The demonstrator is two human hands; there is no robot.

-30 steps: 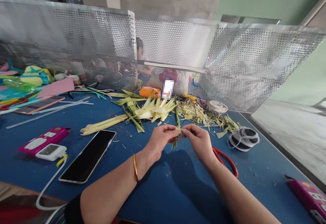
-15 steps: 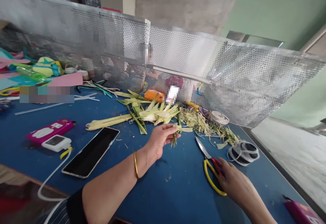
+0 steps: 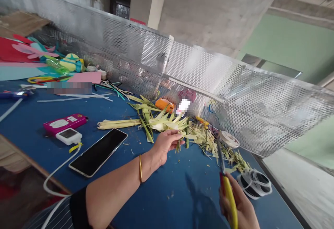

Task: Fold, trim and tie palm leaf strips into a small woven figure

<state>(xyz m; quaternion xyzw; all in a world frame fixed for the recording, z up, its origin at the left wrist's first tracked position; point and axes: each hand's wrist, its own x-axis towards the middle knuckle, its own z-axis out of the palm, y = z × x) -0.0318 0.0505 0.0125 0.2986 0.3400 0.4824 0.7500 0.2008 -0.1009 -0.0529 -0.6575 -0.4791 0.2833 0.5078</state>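
Observation:
My left hand point(image 3: 167, 145), a gold bangle at its wrist, pinches a small bundle of pale green leaf strips point(image 3: 178, 147). One strip sticks out to the right, and short stem ends hang below the fingers. Just behind lies a heap of pale, husk-like leaves point(image 3: 167, 120). My right hand point(image 3: 241, 204) is wrapped round the scissors point(image 3: 229, 199), raised off the blue table point(image 3: 167, 201). Their blades point up and away from me; the handles are red and yellow. Part of the grip is hidden by the hand.
Shredded leaf scraps point(image 3: 208, 142) spread towards a white roll point(image 3: 229, 139) and a coil of white cord point(image 3: 254, 183). Left of my arm lie a phone point(image 3: 99, 152) and a magenta power bank point(image 3: 65, 124). A perforated metal screen point(image 3: 208, 65) runs along the back.
My right hand has picked the scissors up off the table and turned them blades upward. My left hand still pinches the bundle. The camera view has shifted slightly left.

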